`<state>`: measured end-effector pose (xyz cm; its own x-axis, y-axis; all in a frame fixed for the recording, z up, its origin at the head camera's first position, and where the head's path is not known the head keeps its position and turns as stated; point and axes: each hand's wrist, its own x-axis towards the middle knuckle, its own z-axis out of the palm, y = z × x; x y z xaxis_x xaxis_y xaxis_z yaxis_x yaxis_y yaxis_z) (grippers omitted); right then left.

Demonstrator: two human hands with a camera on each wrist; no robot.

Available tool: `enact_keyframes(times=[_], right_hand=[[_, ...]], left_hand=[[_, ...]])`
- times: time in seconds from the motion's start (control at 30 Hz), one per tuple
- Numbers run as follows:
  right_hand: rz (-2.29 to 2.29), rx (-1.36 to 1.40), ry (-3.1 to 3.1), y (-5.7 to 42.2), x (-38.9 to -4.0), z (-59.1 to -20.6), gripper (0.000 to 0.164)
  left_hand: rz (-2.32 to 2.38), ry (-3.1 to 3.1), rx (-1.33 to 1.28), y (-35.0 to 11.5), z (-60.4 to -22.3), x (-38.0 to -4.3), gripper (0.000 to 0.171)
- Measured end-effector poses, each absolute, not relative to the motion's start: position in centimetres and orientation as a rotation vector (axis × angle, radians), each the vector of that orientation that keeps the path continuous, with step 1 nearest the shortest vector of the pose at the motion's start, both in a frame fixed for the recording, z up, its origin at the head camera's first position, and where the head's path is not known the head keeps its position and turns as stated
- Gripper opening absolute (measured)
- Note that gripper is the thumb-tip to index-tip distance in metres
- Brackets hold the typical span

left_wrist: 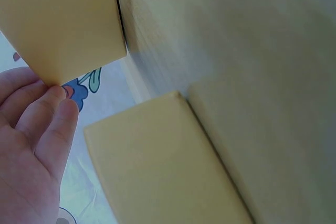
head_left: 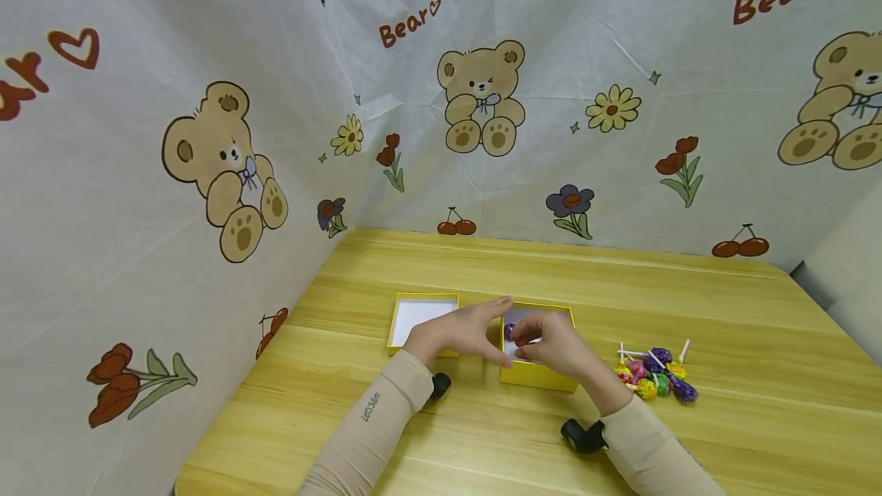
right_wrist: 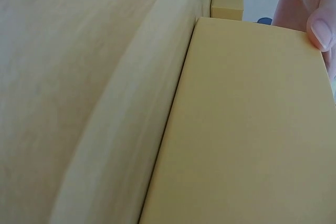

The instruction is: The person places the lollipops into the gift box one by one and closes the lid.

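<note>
An open yellow box (head_left: 537, 376) with a pale inside stands on the table. My left hand (head_left: 472, 330) grips its left end, thumb at the near corner and fingers toward the far corner. The left wrist view shows those fingers (left_wrist: 39, 114) against the box wall (left_wrist: 68, 19). My right hand (head_left: 554, 339) reaches into the box with bent fingers and seems to pinch a purple-wrapped lollipop (head_left: 509, 331) by the left wall; its stick is mostly hidden. In the right wrist view the box side (right_wrist: 247, 119) hides the right fingers, and the left thumb (right_wrist: 321, 32) shows at the corner.
A shallow yellow lid (head_left: 423, 312), white inside, lies left of the box. To the right is a pile of colourful lollipops (head_left: 648, 386) with white sticks. A printed bear curtain (head_left: 551, 174) rises behind and to the left of the wooden table (head_left: 303, 404).
</note>
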<state>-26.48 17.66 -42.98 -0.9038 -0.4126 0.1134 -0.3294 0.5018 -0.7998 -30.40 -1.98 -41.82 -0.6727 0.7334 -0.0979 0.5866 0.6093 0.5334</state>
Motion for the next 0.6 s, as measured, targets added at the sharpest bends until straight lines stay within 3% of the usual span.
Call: enact_keyframes(times=[0.6], right_hand=[[-1.435,-0.630,2.589,18.7,-26.1,-41.5,0.020]], left_hand=[[0.685,2.520,1.086,-2.0,-41.8,-30.4,0.104]])
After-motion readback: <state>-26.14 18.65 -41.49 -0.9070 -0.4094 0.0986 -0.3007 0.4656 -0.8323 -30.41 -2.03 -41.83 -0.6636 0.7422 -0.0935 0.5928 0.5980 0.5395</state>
